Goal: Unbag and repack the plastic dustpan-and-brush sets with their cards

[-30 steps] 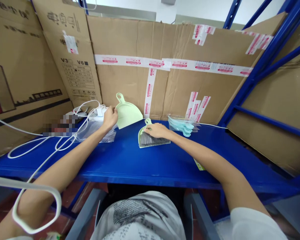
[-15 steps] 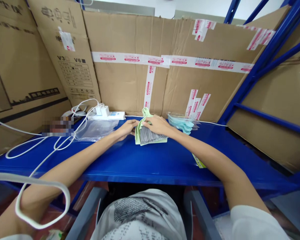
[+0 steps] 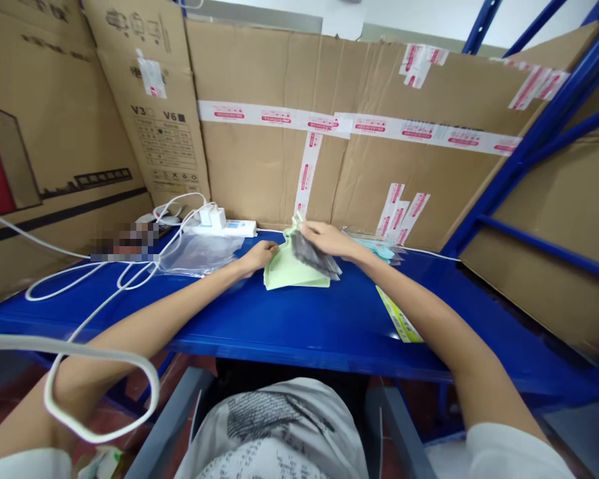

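A light green, flat, cloth-like piece (image 3: 295, 269) lies on the blue table in front of me, with a narrow loop at its top. My left hand (image 3: 260, 257) pinches its left edge, thumb and fingers pressed together. Over its right part hangs a bundle of thin grey sheets (image 3: 315, 257), slanting down to the right and slightly blurred. My right hand (image 3: 328, 238) has its fingers closed on the upper end of this bundle. The fingertips are partly hidden, so how the bundle joins the green piece is unclear.
Clear plastic bags (image 3: 199, 254) and a white power strip (image 3: 239, 228) with cables (image 3: 144, 274) are on the left. Light blue items (image 3: 379, 249) in clear plastic lie behind my right forearm. A yellow-green card (image 3: 399, 316) is near it. Cardboard (image 3: 259, 173) walls the table's back.
The grey sheets, earlier fanned across the green piece, now hang bunched toward the right, baring more green. My left fingers have closed on the left edge. The camera view has shifted slightly.
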`<state>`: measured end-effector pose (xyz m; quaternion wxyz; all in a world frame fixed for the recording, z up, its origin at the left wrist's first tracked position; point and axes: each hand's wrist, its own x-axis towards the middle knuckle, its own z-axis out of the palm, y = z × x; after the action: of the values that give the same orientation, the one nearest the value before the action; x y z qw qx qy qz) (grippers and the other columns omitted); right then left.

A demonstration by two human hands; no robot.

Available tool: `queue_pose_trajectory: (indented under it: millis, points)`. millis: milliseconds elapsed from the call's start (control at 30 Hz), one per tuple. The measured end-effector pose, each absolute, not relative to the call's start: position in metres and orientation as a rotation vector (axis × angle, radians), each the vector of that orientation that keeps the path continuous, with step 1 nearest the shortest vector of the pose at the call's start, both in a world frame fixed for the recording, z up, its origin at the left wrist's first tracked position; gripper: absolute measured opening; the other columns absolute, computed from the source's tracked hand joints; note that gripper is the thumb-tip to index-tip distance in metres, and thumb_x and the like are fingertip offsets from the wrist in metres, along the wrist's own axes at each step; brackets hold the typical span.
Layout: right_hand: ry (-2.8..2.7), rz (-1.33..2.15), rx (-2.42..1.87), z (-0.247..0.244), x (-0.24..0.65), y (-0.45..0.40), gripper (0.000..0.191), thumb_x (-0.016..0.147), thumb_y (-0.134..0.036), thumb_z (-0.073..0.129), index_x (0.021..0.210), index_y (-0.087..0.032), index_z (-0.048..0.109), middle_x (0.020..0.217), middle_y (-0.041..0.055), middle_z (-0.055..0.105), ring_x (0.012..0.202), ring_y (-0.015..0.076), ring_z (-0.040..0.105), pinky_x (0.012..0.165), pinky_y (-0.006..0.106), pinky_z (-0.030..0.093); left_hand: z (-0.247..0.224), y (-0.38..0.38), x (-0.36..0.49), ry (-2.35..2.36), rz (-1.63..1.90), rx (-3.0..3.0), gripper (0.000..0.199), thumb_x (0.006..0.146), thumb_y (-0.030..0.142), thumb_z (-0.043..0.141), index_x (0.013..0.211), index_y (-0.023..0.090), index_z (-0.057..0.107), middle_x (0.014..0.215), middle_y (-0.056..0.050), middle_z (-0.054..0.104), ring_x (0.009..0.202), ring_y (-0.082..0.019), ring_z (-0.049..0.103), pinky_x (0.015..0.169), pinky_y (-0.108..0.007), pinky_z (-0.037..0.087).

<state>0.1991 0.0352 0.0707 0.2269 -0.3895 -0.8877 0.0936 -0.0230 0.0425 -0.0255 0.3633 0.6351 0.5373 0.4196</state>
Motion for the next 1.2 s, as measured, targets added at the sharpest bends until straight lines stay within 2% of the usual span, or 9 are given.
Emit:
queue_pose_trajectory:
  millis: [167, 267, 367, 467, 567, 667, 867, 1067, 1200]
  points:
    - [-2.348, 0.198, -0.934, 0.11, 0.224, 0.037, 0.067, 0.103, -0.076, 0.031, 0.098, -0.02, 0.067, 0.097, 0.0073, 0.071, 0.091, 0.0255, 0.065, 0.082, 0.035, 0.048, -0.019, 0.053, -0.043, 1.624, 1.156, 1.681, 0.019, 0.091, 0.029, 0.059, 0.08, 0.016, 0.068, 0.076, -0.007, 0.07, 0.077, -0.023, 0.065, 0.065, -0.029, 0.043]
    - [-2.368, 0.156, -0.993, 0.122, 0.237, 0.038, 0.066, 0.102, -0.075, 0.033, 0.098, -0.02, 0.068, 0.099, 0.0079, 0.072, 0.093, 0.0266, 0.064, 0.084, 0.036, 0.046, -0.009, 0.05, -0.056, 1.662, 1.02, 1.76, 0.015, 0.088, 0.03, 0.066, 0.079, 0.018, 0.07, 0.063, -0.005, 0.068, 0.067, -0.024, 0.068, 0.065, -0.03, 0.045]
    - [-2.344, 0.109, -1.015, 0.126, 0.245, 0.04, 0.062, 0.104, -0.07, 0.034, 0.104, -0.019, 0.07, 0.104, 0.0084, 0.074, 0.095, 0.027, 0.065, 0.087, 0.036, 0.046, -0.002, 0.047, -0.064, 1.785, 0.812, 1.993, 0.027, 0.089, 0.037, 0.066, 0.068, 0.02, 0.07, 0.054, -0.006, 0.065, 0.063, -0.026, 0.07, 0.069, -0.032, 0.05]
    - [-2.329, 0.068, -1.025, 0.129, 0.249, 0.04, 0.06, 0.105, -0.067, 0.036, 0.107, -0.019, 0.072, 0.104, 0.008, 0.075, 0.096, 0.0264, 0.066, 0.088, 0.035, 0.045, 0.001, 0.048, -0.07, 1.874, 0.88, 2.395, 0.021, 0.09, 0.029, 0.059, 0.089, 0.02, 0.077, 0.085, -0.013, 0.078, 0.092, -0.031, 0.075, 0.086, -0.036, 0.053]
    - [-2.335, 0.044, -1.039, 0.132, 0.25, 0.036, 0.057, 0.106, -0.063, 0.037, 0.109, -0.019, 0.072, 0.108, 0.0084, 0.076, 0.098, 0.0262, 0.066, 0.09, 0.034, 0.045, 0.002, 0.051, -0.074, 1.424, 0.832, 2.705, 0.053, 0.075, 0.01, 0.056, 0.124, 0.018, 0.074, 0.129, -0.015, 0.074, 0.125, -0.031, 0.067, 0.108, -0.039, 0.049]
    - [-2.341, 0.032, -1.034, 0.134, 0.249, 0.031, 0.056, 0.107, -0.062, 0.036, 0.108, -0.019, 0.072, 0.112, 0.0087, 0.076, 0.1, 0.026, 0.066, 0.091, 0.034, 0.045, 0.006, 0.051, -0.08, 1.018, 0.558, 2.761, 0.069, 0.068, 0.006, 0.058, 0.134, 0.021, 0.071, 0.142, -0.012, 0.068, 0.137, -0.028, 0.058, 0.118, -0.038, 0.043]
    - [-2.328, 0.148, -1.021, 0.134, 0.25, 0.028, 0.063, 0.103, -0.074, 0.035, 0.1, -0.02, 0.067, 0.091, 0.0054, 0.07, 0.083, 0.0219, 0.063, 0.079, 0.032, 0.045, 0.016, 0.048, -0.087, 1.033, 0.479, 2.714, 0.037, 0.081, 0.034, 0.076, 0.117, 0.026, 0.08, 0.111, -0.008, 0.076, 0.099, -0.025, 0.069, 0.09, -0.03, 0.049]
    - [-2.264, 0.061, -0.931, 0.137, 0.252, 0.029, 0.07, 0.099, -0.083, 0.033, 0.083, -0.021, 0.059, 0.079, 0.0035, 0.059, 0.079, 0.0196, 0.055, 0.074, 0.031, 0.041, 0.013, 0.05, -0.085, 1.39, 0.613, 2.655, 0.032, 0.068, 0.047, 0.09, 0.08, 0.022, 0.076, 0.08, -0.006, 0.071, 0.075, -0.024, 0.065, 0.071, -0.029, 0.042]
    - [-2.241, 0.083, -0.923, 0.139, 0.253, 0.027, 0.064, 0.1, -0.078, 0.038, 0.076, -0.022, 0.054, 0.073, 0.0012, 0.055, 0.075, 0.0178, 0.051, 0.072, 0.031, 0.038, 0.023, 0.034, -0.077, 1.259, 0.673, 2.623, 0.044, 0.065, 0.047, 0.093, 0.098, 0.023, 0.078, 0.099, -0.008, 0.075, 0.087, -0.026, 0.069, 0.082, -0.031, 0.047]
